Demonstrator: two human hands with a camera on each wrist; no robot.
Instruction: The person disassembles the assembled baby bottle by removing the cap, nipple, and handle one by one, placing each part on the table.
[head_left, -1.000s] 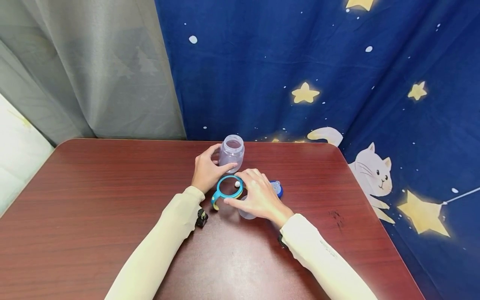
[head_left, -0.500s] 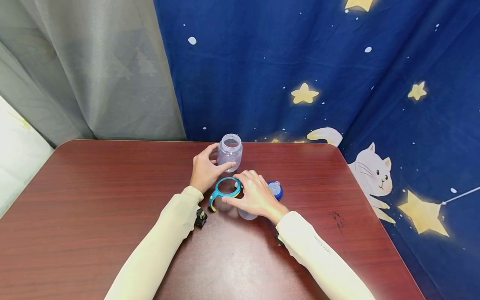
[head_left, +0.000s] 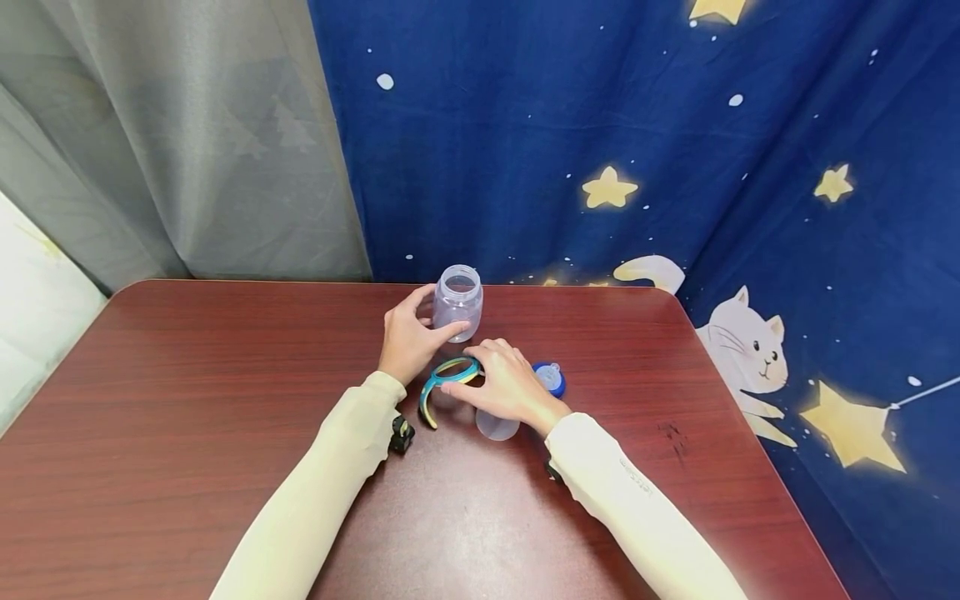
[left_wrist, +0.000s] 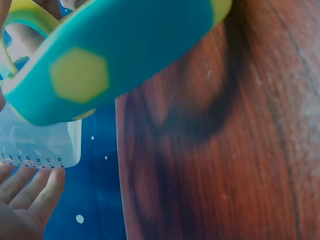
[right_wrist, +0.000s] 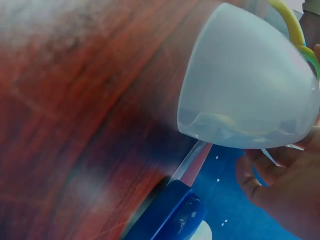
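In the head view my left hand [head_left: 407, 342] grips a clear, wide-necked baby bottle [head_left: 457, 308], upright, mouth uncapped. Measuring marks show on the bottle [left_wrist: 50, 145] in the left wrist view, with fingers [left_wrist: 42, 192] against its wall. My right hand [head_left: 510, 387] pinches a teal-and-yellow handle ring [head_left: 431, 383] by its right side. The ring is tilted, its curved handle hanging toward the left, just in front of the bottle and apart from it. Yellow hexagons mark the handle [left_wrist: 80, 75] up close. The right palm hides part of the ring.
Under the right hand stands a translucent dome cap [head_left: 498, 427] on the brown table [head_left: 225, 400]. A blue lid [head_left: 551, 380] lies to the right of that hand. Blue and grey curtains [head_left: 480, 142] hang behind the table's far edge.
The handle ring has tipped from face-up to nearly edge-on, its handle swinging down. My right hand has shifted slightly left. The bottle, still gripped, has moved slightly left and back.
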